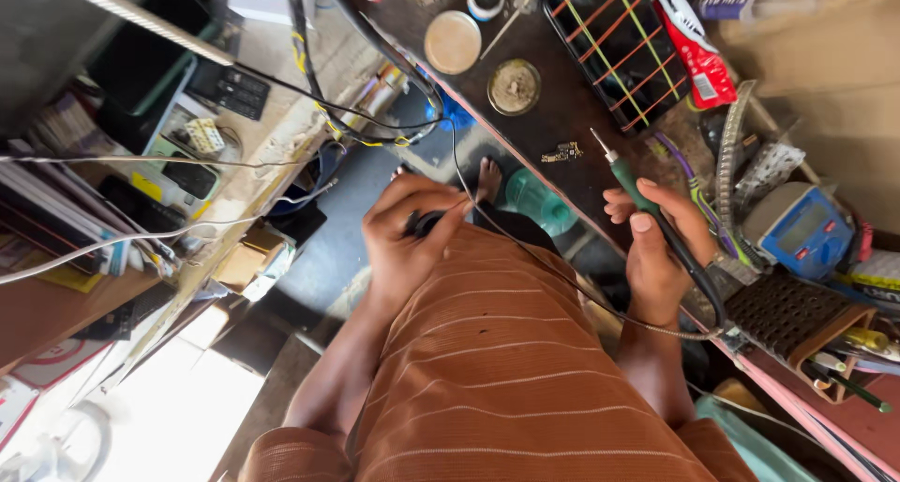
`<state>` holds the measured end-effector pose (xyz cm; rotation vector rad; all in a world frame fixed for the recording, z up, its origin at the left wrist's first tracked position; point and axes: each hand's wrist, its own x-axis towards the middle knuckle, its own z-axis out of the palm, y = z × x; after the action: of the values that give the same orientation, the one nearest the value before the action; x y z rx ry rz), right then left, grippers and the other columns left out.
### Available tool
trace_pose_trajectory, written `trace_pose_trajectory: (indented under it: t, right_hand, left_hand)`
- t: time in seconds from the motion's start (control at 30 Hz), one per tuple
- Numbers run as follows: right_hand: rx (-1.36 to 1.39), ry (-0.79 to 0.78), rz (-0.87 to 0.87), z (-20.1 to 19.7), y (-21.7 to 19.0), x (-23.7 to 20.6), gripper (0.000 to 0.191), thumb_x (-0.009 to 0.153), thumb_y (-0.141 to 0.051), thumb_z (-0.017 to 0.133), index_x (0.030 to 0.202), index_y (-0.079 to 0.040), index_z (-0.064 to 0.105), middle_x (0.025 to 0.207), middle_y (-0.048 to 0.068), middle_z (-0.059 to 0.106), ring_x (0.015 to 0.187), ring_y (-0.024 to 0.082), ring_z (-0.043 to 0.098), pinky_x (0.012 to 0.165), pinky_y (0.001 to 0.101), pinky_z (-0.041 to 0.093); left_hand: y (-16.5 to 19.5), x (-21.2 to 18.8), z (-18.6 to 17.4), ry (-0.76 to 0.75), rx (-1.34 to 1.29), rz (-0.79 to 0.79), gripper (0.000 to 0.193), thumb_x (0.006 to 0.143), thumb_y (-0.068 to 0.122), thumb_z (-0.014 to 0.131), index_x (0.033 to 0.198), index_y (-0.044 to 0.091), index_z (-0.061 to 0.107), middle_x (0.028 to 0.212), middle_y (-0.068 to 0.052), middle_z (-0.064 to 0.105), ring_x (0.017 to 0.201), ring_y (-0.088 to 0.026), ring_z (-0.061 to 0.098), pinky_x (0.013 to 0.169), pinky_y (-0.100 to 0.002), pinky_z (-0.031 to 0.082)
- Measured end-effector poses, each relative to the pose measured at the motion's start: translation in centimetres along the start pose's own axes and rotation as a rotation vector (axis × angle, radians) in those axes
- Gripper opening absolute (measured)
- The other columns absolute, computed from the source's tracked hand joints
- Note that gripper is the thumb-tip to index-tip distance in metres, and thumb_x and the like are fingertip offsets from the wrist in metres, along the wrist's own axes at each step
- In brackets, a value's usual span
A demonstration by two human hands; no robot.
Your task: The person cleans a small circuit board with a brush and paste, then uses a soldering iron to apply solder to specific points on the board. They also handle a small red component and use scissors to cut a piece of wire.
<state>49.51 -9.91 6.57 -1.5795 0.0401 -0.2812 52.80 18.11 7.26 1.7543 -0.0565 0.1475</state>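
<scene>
Right hand [661,248]: closed around a soldering iron [626,180], gripped like a pen. Iron has a green handle and a thin metal tip; the tip points up toward a small circuit board [563,151]. Tip sits near the board; contact cannot be told. A black cord leaves the handle's rear and loops down past the wrist.

Left hand [408,233]: fingers curled shut on a small dark object [424,223], mostly hidden by the fingers, so its kind cannot be told. A thin black wire [487,221] runs from this hand across the lap. The hand is held over the lap, off the near edge of the workbench [553,116].

The iron is held over the near edge of the dark workbench, about midway along it.

Counts on the bench:
- circuit board: 1, small, dark with pale marks, near the near edge.
- round tins: 2, one with a pale tan lid [453,41], one open and grimy [514,86], side by side further in.
- black tray with orange and yellow bands [619,41]: 1, toward the far edge.
- red packet [696,58]: 1, just beside the tray.
- blue meter [804,227]: 1, beyond the right hand.

The person wears a rust-brown garment with thin pale stripes [497,369]. One bare foot [488,177] shows below the bench edge.
</scene>
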Motion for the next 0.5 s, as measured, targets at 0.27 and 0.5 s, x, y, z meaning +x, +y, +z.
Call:
trace_pose_trajectory:
  t: [0.27,0.5]
  right_hand:
    - [-0.028,0.086,0.061,-1.2,2.2,-1.7,0.033,0.106,-0.020,0.072,0.130,0.001,0.062,0.105,0.021,0.071,0.089,0.024,0.070,0.082,0.0338,0.059]
    - [-0.104,-0.010,0.130,-1.1,1.5,-1.6,0.026,0.111,-0.015,0.066,0.130,0.001,0.060,0.115,0.017,0.067,0.102,0.023,0.070,0.092,0.0352,0.060]
  left_hand:
    - [-1.2,2.7,4.5,-0.023,-0.026,0.049,0.014,0.089,-0.001,0.083,0.100,0.006,0.077,0.106,-0.006,0.072,0.097,-0.018,0.071,0.087,-0.030,0.058]
    - [-2.3,6.1,5.1,0.137,0.129,0.033,0.014,0.089,0.002,0.084,0.101,0.006,0.078,0.098,-0.004,0.067,0.087,-0.015,0.067,0.079,-0.029,0.055]
